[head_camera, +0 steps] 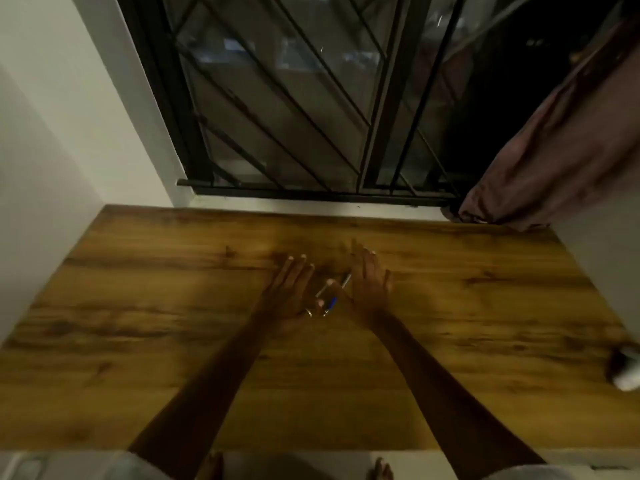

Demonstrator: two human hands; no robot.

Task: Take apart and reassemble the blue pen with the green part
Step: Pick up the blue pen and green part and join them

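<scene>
A slim pen [333,295] with a clear barrel and a blue section lies slanted on the wooden table [138,306], between my two hands. My left hand [291,292] is held flat just left of it, fingers stretched out and apart, thumb by the pen's near end. My right hand [369,284] is just right of it, fingers also spread, thumb reaching over the barrel. The picture is blurred, so whether either thumb touches the pen is unclear. No fingers curl around it. No green part shows.
A barred window [294,98] stands behind the table's far edge, with a white wall [52,133] on the left. A brownish curtain [554,150] hangs at the right. A small dark-and-white object [625,370] sits at the table's right edge.
</scene>
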